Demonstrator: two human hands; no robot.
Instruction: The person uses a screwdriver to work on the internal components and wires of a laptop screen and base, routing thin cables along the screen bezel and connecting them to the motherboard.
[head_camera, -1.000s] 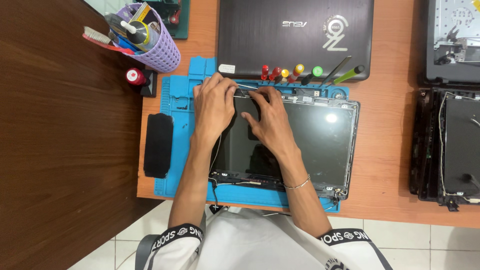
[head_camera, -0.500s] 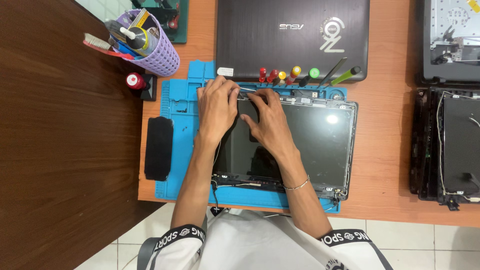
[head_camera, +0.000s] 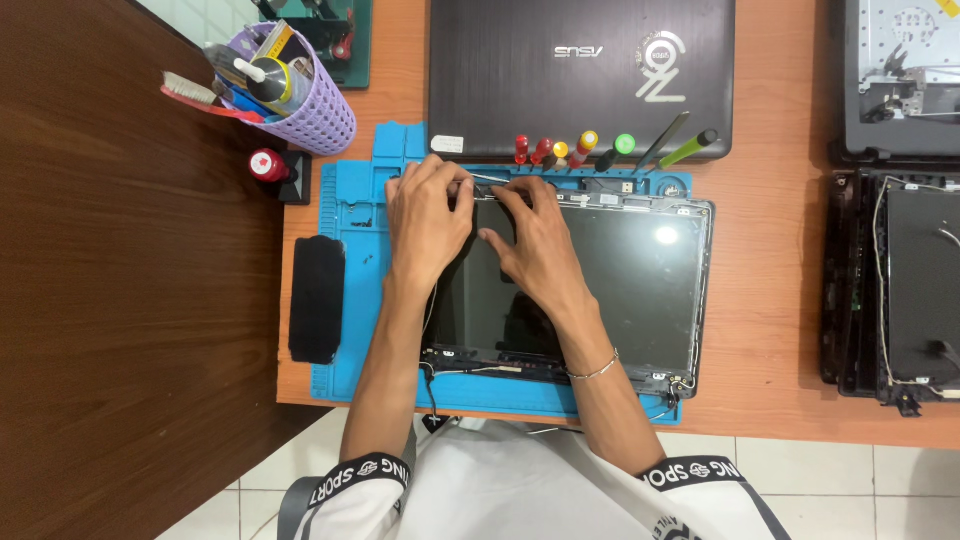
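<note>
While both hands stay put | left hand (head_camera: 428, 215) and right hand (head_camera: 535, 235) – fingers pinching the laptop screen panel (head_camera: 600, 290) top edge – nothing shifted.

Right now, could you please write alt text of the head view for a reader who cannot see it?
A person's left hand and right hand press their fingers on the top edge of an opened laptop screen panel, which lies on a blue work mat. Screwdrivers stand behind it, before a closed dark laptop.
</note>
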